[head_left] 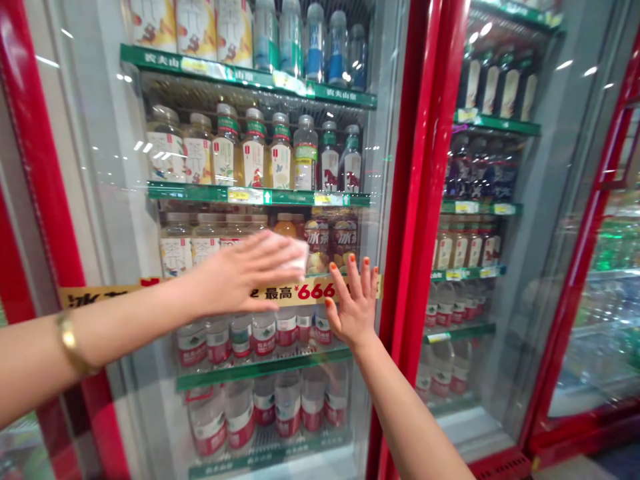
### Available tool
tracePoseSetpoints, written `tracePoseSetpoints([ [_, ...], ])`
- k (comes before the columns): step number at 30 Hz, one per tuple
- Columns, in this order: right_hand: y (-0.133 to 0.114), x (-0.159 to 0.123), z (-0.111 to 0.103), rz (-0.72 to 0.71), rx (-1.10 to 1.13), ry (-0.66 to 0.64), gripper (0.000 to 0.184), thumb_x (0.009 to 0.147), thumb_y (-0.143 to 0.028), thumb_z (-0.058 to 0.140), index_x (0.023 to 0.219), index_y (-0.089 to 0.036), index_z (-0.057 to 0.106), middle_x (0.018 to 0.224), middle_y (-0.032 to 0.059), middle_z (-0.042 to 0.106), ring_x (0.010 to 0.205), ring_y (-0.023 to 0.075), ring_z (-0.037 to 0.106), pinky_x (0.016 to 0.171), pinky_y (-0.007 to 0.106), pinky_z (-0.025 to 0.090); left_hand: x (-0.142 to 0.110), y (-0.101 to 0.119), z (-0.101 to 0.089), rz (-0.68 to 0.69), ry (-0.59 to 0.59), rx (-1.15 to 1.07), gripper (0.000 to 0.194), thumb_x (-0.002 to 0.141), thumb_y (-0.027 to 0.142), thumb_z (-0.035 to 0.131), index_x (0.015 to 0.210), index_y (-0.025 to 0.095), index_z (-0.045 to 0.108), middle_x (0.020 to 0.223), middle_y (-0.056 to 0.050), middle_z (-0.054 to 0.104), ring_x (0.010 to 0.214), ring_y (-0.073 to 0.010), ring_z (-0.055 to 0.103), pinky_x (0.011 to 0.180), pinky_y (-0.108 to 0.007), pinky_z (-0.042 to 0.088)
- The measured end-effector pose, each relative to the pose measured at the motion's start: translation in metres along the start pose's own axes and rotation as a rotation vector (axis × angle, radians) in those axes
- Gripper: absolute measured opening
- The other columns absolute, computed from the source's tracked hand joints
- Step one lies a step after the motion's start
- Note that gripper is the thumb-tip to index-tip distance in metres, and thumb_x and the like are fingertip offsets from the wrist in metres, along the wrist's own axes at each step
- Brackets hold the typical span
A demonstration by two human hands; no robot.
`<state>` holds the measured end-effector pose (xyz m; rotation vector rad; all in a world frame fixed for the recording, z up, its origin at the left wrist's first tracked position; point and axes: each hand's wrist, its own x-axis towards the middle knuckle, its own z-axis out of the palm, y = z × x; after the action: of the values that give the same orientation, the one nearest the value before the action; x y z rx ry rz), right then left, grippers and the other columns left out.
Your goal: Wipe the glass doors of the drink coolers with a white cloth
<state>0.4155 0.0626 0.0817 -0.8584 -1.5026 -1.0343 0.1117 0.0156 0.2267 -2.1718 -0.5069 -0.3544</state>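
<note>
"One white tissue [299, 253]: where, and what might fail?"

"Under the left hand [243, 272], fingers flat, at the glass door [220, 203]; apparently unpinched, it could slip. Farther right, the spread right hand [356, 310] may smear glass."

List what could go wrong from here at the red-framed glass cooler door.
The folded-looking white tissue might slip, since the outstretched left hand lies flat over it.
The bare right hand, seemingly resting on the red-framed glass cooler door, could leave smudges.
The tissue may catch the yellow printed strip, whose upper edge runs close by.
</note>
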Motion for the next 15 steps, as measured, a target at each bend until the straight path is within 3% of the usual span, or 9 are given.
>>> tracePoseSetpoints([
  [2,-0.004,0.005,-0.001,-0.02,-0.049,-0.057,0.09,0.106,-0.043,0.058,0.183,-0.035,0.01,0.187,0.0036,0.031,0.176,0.034,0.019,0.144,0.065,0.011,-0.037,-0.032,-0.029,-0.406,0.104,0.107,0.078,0.109,0.078,0.028,0.173,0.033,0.033,0.19,0.0,0.012,0.177,-0.0353,0.011,0.14,-0.073,-0.001],
  [3,-0.006,0.007,-0.001,-0.027,-0.053,-0.057,0.09,0.107,-0.043,0.059,0.182,-0.035,0.011,0.186,0.003,0.033,0.177,0.032,0.019,0.145,0.063,0.007,-0.054,-0.036,-0.035,-0.595,0.146,0.149,0.085,0.108,0.08,0.026,0.176,0.028,0.025,0.191,-0.005,0.002,0.175,-0.044,0.002,0.135,-0.081,-0.003],
  [5,-0.006,0.009,-0.001,-0.031,-0.043,-0.042,0.09,0.107,-0.044,0.06,0.182,-0.033,0.012,0.186,0.0024,0.032,0.177,0.0302,0.018,0.145,0.061,0.004,-0.088,-0.012,-0.022,-0.87,0.189,0.167,0.093,0.107,0.081,0.033,0.179,0.027,0.009,0.189,-0.011,-0.014,0.173,-0.0515,-0.009,0.134,-0.083,0.0],
  [7,-0.006,0.008,-0.001,-0.023,-0.034,-0.047,0.091,0.106,-0.044,0.061,0.182,-0.034,0.012,0.187,0.0017,0.03,0.176,0.0315,0.02,0.145,0.063,0.005,-0.123,0.045,0.02,-0.809,0.189,0.144,0.09,0.107,0.074,0.041,0.179,0.032,0.008,0.189,-0.009,-0.013,0.175,-0.0471,-0.012,0.14,-0.078,0.003],
  [10,-0.004,0.007,0.0,-0.014,-0.035,-0.056,0.091,0.106,-0.044,0.061,0.182,-0.036,0.011,0.187,0.0024,0.029,0.175,0.0348,0.025,0.143,0.066,0.009,-0.175,0.127,0.09,-0.431,0.027,0.043,0.088,0.09,0.084,0.066,0.169,0.053,0.04,0.186,0.004,0.029,0.177,-0.0334,0.018,0.147,-0.057,0.011],
  [11,-0.004,0.006,0.0,-0.016,-0.035,-0.051,0.09,0.107,-0.044,0.06,0.182,-0.035,0.012,0.187,0.003,0.029,0.175,0.0352,0.026,0.143,0.066,0.01,-0.189,0.141,0.104,-0.424,-0.011,0.035,0.085,0.086,0.082,0.073,0.164,0.058,0.046,0.183,0.006,0.037,0.175,-0.0324,0.022,0.148,-0.056,0.012],
  [13,-0.003,0.006,0.0,-0.026,-0.032,-0.038,0.088,0.107,-0.044,0.059,0.182,-0.034,0.015,0.187,0.0039,0.029,0.175,0.0351,0.025,0.143,0.066,0.011,-0.206,0.145,0.111,-0.672,0.008,0.06,0.087,0.089,0.07,0.078,0.167,0.052,0.044,0.186,-0.002,0.028,0.176,-0.0407,0.013,0.144,-0.07,0.012],
  [15,-0.003,0.005,0.001,-0.029,-0.03,-0.036,0.087,0.107,-0.044,0.059,0.182,-0.033,0.017,0.187,0.0045,0.029,0.175,0.0357,0.024,0.143,0.067,0.011,-0.207,0.137,0.106,-1.025,0.104,0.11,0.093,0.098,0.059,0.068,0.177,0.035,0.025,0.189,-0.015,-0.001,0.174,-0.0497,-0.009,0.136,-0.086,0.01],
])
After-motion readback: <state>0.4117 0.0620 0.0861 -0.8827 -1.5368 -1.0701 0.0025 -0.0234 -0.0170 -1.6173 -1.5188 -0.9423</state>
